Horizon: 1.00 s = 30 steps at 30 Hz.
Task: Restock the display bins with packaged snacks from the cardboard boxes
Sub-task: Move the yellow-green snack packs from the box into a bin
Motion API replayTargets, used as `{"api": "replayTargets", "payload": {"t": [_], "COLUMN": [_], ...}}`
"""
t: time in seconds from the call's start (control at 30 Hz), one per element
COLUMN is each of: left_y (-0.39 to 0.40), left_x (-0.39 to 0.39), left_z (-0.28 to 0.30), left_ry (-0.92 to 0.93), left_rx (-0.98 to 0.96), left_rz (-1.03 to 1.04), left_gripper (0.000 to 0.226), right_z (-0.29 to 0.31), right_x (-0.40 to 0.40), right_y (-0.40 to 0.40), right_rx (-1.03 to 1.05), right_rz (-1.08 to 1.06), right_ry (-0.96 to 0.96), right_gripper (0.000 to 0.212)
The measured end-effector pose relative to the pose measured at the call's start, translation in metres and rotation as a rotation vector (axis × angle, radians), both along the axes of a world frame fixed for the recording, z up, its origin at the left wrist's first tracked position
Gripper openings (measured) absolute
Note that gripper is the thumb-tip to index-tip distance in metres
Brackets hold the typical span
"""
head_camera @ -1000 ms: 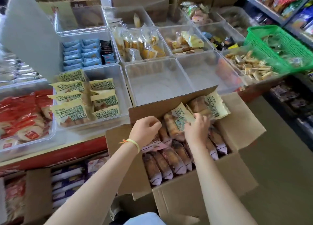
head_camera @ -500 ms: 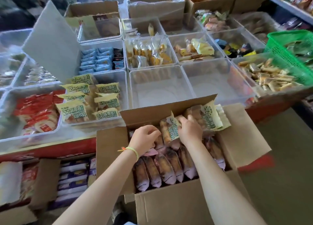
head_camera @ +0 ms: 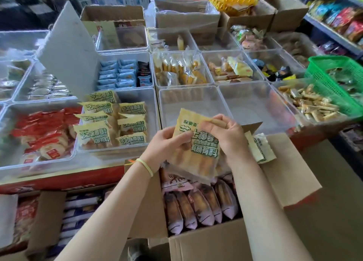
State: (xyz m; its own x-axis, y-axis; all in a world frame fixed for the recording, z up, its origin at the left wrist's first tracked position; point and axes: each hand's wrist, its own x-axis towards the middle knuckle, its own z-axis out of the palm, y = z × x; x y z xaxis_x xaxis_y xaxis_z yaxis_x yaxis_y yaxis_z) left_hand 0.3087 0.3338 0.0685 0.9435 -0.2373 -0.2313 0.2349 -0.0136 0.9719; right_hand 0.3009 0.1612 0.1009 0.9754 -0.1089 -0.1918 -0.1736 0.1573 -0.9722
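Note:
Both hands hold one yellow-green bread packet (head_camera: 198, 152) above the open cardboard box (head_camera: 216, 241). My left hand (head_camera: 164, 142) grips its left edge and my right hand (head_camera: 225, 135) grips its top right part. The box holds several more packets standing in a row (head_camera: 198, 207), and another yellow packet (head_camera: 259, 146) lies at its far right. To the left, a clear display bin (head_camera: 151, 103) contains several of the same yellow-green packets (head_camera: 110, 123).
Two clear bins (head_camera: 196, 105) (head_camera: 253, 101) with bare floors stand right behind the box. Further bins hold red packets (head_camera: 45, 135), blue packets (head_camera: 117, 74) and wrapped sticks (head_camera: 312, 105). A green basket (head_camera: 337, 80) sits at right, more cardboard boxes behind and below left.
Both hands came up out of the box with a yellow-green packet, which is now held flat above it. The view moved closer.

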Motion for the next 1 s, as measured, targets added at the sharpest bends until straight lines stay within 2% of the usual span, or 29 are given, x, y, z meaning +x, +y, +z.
{"api": "replayTargets", "payload": {"t": [0.03, 0.13, 0.2, 0.27, 0.4, 0.5, 0.53, 0.6, 0.63, 0.67, 0.77, 0.87, 0.93, 1.0], "left_y": [0.006, 0.033, 0.058, 0.087, 0.147, 0.180, 0.188, 0.200, 0.204, 0.209, 0.216, 0.227, 0.232, 0.234], "left_x": [0.001, 0.003, 0.011, 0.021, 0.047, 0.066, 0.072, 0.085, 0.092, 0.099, 0.118, 0.131, 0.133, 0.133], "left_z": [0.002, 0.006, 0.005, 0.003, -0.011, -0.018, -0.020, -0.031, -0.035, -0.040, -0.056, -0.082, -0.100, -0.112], "left_ry": [-0.004, -0.012, -0.035, -0.054, -0.096, -0.136, -0.141, -0.143, -0.153, -0.176, -0.337, -0.376, -0.299, -0.277], "left_rx": [-0.067, -0.219, -0.209, -0.167, -0.091, -0.033, -0.019, 0.046, 0.103, 0.159, 0.374, 0.844, 1.132, 1.261], "left_rz": [-0.015, -0.016, 0.025, 0.131, 0.326, 0.311, 0.298, 0.297, 0.295, 0.293, 0.330, 0.329, 0.140, 0.010], "left_gripper": [0.015, 0.038, 0.041, 0.034, 0.027, 0.017, 0.022, 0.055, 0.068, 0.069, 0.049, 0.057, 0.063, 0.065], "right_z": [0.008, 0.020, 0.019, 0.014, 0.009, 0.013, 0.011, 0.007, 0.004, 0.000, -0.022, -0.044, -0.053, -0.064], "right_x": [0.004, 0.020, 0.034, 0.047, 0.067, 0.082, 0.089, 0.105, 0.113, 0.121, 0.153, 0.192, 0.217, 0.242], "right_y": [0.011, 0.051, 0.079, 0.106, 0.149, 0.175, 0.181, 0.188, 0.191, 0.194, 0.201, 0.213, 0.219, 0.224], "right_rx": [0.066, 0.151, 0.155, 0.101, -0.418, -0.719, -0.785, -0.765, -0.676, -0.563, -0.347, -0.341, -0.379, -0.413], "right_rz": [-0.049, -0.169, -0.199, -0.120, 0.350, 0.526, 0.559, 0.600, 0.601, 0.599, 0.485, 0.184, 0.083, 0.080], "right_ry": [-0.003, 0.015, 0.046, 0.087, 0.188, 0.314, 0.338, 0.397, 0.435, 0.464, 0.438, 0.318, 0.257, 0.245], "right_gripper": [0.016, 0.007, 0.007, 0.018, 0.032, 0.041, 0.048, 0.062, 0.066, 0.065, 0.046, 0.028, 0.018, 0.015]}}
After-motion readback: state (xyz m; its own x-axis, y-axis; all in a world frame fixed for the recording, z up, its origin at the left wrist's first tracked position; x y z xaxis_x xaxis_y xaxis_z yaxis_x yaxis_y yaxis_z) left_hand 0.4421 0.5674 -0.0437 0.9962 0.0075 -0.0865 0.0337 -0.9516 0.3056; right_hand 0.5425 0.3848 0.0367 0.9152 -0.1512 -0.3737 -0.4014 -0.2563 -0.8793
